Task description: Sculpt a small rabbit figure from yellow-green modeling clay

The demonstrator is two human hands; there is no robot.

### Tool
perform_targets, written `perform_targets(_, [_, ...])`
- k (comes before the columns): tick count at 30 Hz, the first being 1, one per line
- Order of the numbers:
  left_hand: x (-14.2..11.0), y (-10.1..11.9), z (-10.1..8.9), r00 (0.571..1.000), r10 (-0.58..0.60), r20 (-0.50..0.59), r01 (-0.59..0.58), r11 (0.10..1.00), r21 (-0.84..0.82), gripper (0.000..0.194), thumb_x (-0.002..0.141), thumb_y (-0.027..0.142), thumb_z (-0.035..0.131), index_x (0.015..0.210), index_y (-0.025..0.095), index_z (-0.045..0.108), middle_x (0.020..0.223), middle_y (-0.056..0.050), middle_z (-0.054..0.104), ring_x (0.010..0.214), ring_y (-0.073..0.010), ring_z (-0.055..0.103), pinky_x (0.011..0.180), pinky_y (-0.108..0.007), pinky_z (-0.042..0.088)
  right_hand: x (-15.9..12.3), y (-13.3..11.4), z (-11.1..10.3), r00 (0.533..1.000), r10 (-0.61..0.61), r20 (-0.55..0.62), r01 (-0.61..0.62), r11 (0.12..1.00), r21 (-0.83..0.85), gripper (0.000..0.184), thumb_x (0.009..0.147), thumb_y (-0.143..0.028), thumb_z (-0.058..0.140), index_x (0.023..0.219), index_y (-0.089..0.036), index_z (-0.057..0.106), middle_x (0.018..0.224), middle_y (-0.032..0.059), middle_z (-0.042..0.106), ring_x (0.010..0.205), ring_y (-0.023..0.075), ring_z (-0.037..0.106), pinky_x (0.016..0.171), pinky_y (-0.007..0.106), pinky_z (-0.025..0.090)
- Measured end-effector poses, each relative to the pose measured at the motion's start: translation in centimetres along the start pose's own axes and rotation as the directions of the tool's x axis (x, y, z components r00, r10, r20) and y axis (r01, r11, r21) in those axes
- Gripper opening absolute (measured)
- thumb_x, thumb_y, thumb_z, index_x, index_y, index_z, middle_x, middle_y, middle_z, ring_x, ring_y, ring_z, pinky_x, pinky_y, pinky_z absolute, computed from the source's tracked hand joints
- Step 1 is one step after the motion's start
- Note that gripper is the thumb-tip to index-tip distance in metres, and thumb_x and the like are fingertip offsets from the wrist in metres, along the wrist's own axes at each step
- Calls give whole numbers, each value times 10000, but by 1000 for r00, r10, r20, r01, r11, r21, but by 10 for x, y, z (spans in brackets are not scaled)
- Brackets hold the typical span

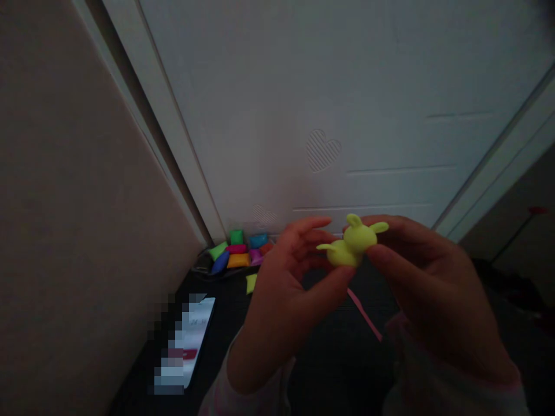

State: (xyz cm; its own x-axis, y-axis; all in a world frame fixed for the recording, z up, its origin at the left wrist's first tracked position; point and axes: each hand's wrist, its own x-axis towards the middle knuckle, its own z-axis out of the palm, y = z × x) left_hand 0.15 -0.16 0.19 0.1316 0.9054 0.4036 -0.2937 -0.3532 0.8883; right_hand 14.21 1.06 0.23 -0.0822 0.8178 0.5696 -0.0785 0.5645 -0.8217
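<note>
Above the dark tabletop, a small yellow clay animal figure (358, 240) is held up between both hands. It has a round head with two ears, a rounded body and a thin piece sticking out to the left. My right hand (433, 289) pinches the head side between thumb and fingers. My left hand (290, 289) has its thumb against the underside of the body, with its curled fingers behind; their exact contact is partly hidden. Below the figure lies a pink flat stick (364, 314), partly covered by my hands.
A dark tray (210, 276) of several coloured clay packs stands at the back left, against a white door (381, 104). A yellow-green packet (251, 283) lies before it. A lit phone (195, 341) rests at the left table edge, beside a wall.
</note>
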Motion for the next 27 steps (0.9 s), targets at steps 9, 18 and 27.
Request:
perform_targets(9, [0, 3, 1, 1000, 5, -26, -6, 1000, -11, 392, 659, 112, 661, 1005, 250, 540, 907, 16, 581, 782, -97, 583, 682, -183, 484, 0, 1, 1, 1000, -17, -2, 17, 998, 68, 181, 760, -310, 597, 937, -277, 621, 913, -7, 648, 855, 158, 618, 747, 264, 524])
perform_targets(18, [1, 9, -11, 989, 34, -143, -36, 999, -9, 388, 667, 130, 657, 1024, 237, 548, 898, -13, 628, 781, -134, 607, 657, -212, 491, 1, 2, 1, 958, -284, -37, 248, 889, -384, 199, 756, -149, 589, 927, -250, 600, 930, -7, 604, 882, 138, 562, 800, 269, 459])
perform_targets(27, [0, 9, -6, 995, -15, -102, 12, 999, -30, 398, 659, 144, 666, 1027, 230, 542, 894, -23, 615, 754, -121, 583, 647, -213, 485, 3, 5, 0, 889, -459, -7, 391, 766, -511, 229, 722, -86, 598, 883, -249, 596, 893, 0, 617, 859, 172, 562, 758, 330, 456])
